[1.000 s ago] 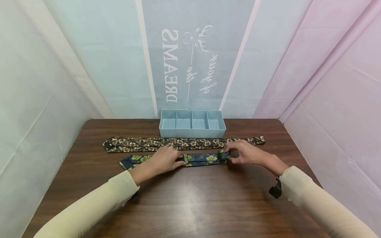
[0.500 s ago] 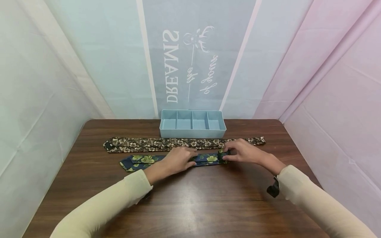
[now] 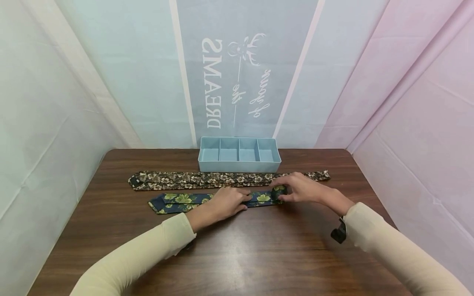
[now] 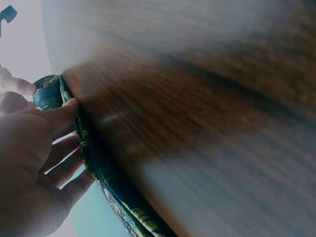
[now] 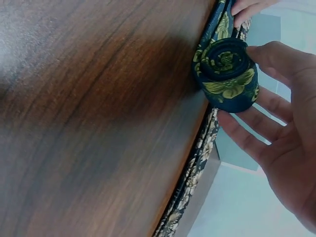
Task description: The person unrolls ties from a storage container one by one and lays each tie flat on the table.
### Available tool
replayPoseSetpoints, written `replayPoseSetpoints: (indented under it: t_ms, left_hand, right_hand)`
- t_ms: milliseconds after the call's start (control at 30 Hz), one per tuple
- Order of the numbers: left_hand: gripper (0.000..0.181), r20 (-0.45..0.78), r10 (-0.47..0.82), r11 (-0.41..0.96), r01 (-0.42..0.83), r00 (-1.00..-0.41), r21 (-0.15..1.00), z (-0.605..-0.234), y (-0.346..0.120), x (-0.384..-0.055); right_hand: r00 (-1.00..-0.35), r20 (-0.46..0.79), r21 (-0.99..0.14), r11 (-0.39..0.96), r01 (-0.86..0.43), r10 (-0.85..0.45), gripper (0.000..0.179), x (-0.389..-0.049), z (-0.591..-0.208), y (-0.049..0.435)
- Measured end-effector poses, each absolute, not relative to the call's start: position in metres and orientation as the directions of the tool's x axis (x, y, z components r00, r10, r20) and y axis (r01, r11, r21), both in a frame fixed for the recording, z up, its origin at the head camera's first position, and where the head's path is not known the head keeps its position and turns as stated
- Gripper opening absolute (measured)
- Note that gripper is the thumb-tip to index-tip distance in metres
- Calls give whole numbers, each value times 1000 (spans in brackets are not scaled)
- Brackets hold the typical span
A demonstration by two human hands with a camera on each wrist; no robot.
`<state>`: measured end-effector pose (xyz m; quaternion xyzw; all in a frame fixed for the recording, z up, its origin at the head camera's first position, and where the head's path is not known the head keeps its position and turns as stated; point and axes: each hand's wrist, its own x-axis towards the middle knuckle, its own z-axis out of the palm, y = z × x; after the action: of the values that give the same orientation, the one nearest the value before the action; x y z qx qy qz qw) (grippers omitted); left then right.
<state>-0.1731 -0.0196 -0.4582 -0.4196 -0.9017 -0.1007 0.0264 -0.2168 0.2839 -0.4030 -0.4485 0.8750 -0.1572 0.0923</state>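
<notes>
A navy necktie (image 3: 181, 199) with yellow-green flowers lies lengthwise on the table, its right end wound into a coil. The spiral of that coil (image 5: 227, 61) shows in the right wrist view. My right hand (image 3: 301, 188) holds the coil between thumb and fingers. Just left of it, my left hand (image 3: 226, 203) rests on the flat part of the tie. Its thumb touches the near edge and its extended fingers reach across the tie, as the left wrist view (image 4: 39, 158) shows. Behind lies a second necktie (image 3: 166, 177), dark with cream flowers, stretched flat.
A light-blue box (image 3: 240, 166) with several compartments stands at the back of the brown wooden table (image 3: 237, 255). Pale printed cloth (image 3: 244, 82) hangs behind it. Cloth walls flank the table on both sides.
My left hand has slid rightward along the navy tie toward the coil. My right hand has shifted slightly left with its fingers repositioned around the coil. The other tie and box stay put.
</notes>
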Motion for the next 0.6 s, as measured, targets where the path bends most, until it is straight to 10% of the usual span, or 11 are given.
replayPoseSetpoints:
  t_ms: [600]
  left_hand:
    - [36, 89, 743, 641, 743, -664, 191, -456, -29, -173]
  right_hand:
    - [-551, -38, -371, 524, -767, -834, 30, -217, -402, 298]
